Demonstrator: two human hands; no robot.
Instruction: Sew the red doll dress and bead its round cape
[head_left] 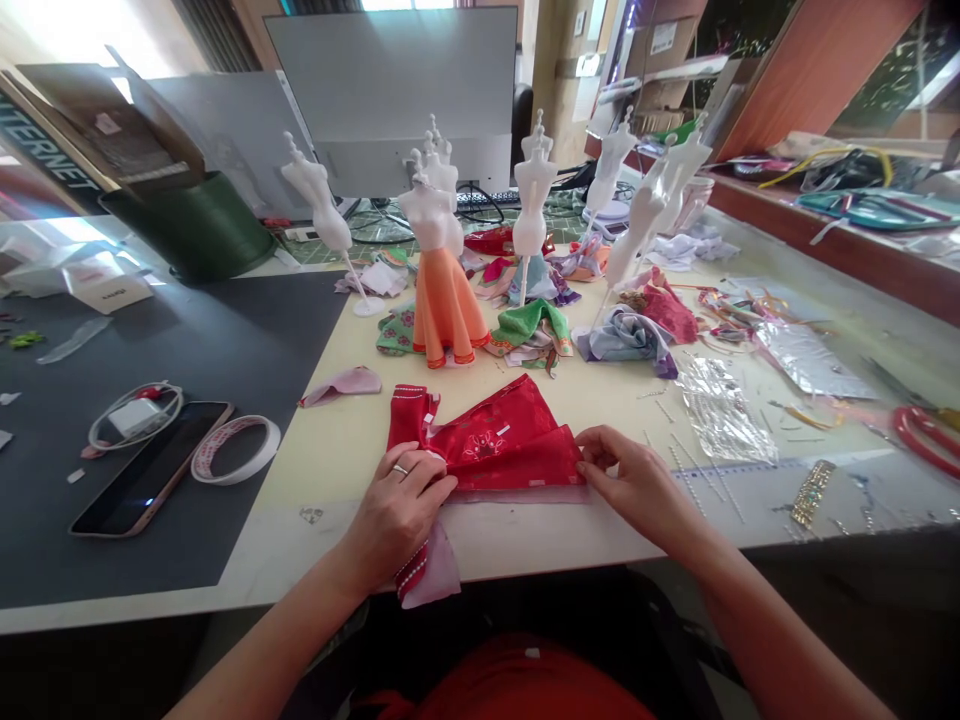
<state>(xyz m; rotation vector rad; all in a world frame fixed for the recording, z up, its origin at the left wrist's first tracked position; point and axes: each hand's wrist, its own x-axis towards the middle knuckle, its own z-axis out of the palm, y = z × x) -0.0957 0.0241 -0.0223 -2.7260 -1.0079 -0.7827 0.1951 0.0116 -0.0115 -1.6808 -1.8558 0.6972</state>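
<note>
A red embroidered doll garment [487, 445] lies folded on the cream tabletop [330, 470], with a pale pink lining along its lower edge. My left hand [397, 515], wearing a ring, closes over the garment's left part and presses it down. Below that hand, a pink-lined flap [427, 568] with white-dotted trim hangs toward the table's front edge. My right hand [637, 483] pinches the garment's right edge between thumb and fingers. Part of the cloth is hidden under my left hand.
Several white doll mannequins [532, 190] and an orange doll skirt [444, 310] stand beyond, among fabric scraps. Foil packets [720, 410], a ruler and red-handled scissors [926, 440] lie to the right. A phone [150, 468] and tape roll [236, 450] sit on a dark mat to the left.
</note>
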